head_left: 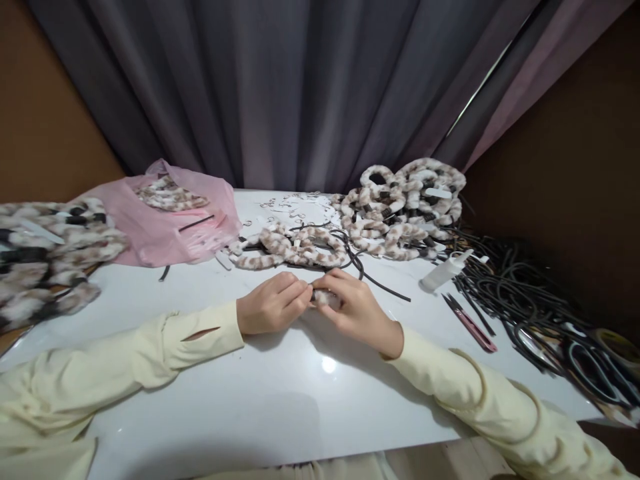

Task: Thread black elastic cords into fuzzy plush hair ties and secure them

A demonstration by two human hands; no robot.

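Observation:
My left hand (275,303) and my right hand (357,310) meet over the middle of the white table. Between them is a short furry brown-and-white spotted tube (325,298) with a dark end. My right fingers curl round its furry part; my left fingertips pinch at the dark end. Most of the piece is hidden by the fingers. Just behind my hands lie furry spotted rings (320,248) and loose black cords (383,285).
A pink plastic bag (210,230) and a furry pile (30,293) stand left. More furry rings (407,203) are heaped at back right. On the right lie a white bottle (443,272), pink-handled thread snips (473,325), tangled black cords (515,280) and scissors (593,370).

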